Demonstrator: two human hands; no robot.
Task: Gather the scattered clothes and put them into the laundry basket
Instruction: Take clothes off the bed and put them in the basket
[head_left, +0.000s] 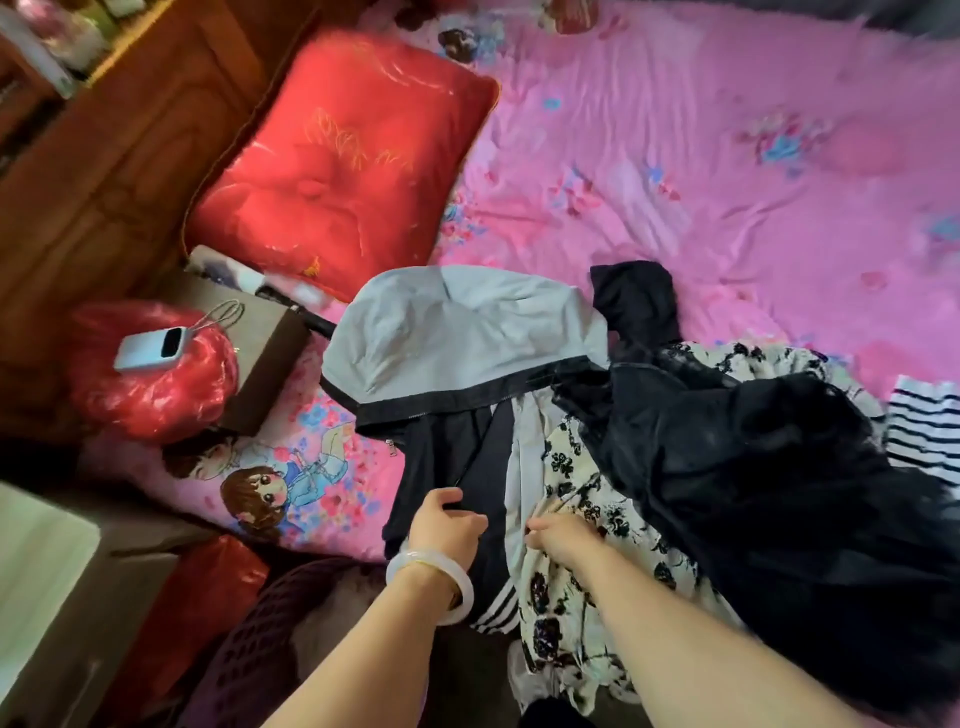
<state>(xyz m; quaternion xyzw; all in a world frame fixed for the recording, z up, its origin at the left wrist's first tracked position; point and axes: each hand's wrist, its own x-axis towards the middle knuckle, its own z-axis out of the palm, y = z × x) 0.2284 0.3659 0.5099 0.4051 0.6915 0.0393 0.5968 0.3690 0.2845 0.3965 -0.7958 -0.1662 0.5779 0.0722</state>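
Left hand (447, 525) fingers grip the black hooded jacket (457, 364); right hand (563, 535) pinches the floral garment (571, 499), at six o'clock on the bed (727, 156). Tangled black lace dress (753, 467) may drag off; purple laundry basket (249, 639) waits at seven o'clock.

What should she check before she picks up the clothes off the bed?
1. Left hand grips the black jacket: ok.
2. Right hand pinches the flowery cloth: ok.
3. Black lace garment lies on top of the flowery cloth, may drag along: not ok.
4. Striped top lies apart, unheld: not ok.
5. Laundry basket within reach at the lower left: cannot tell.
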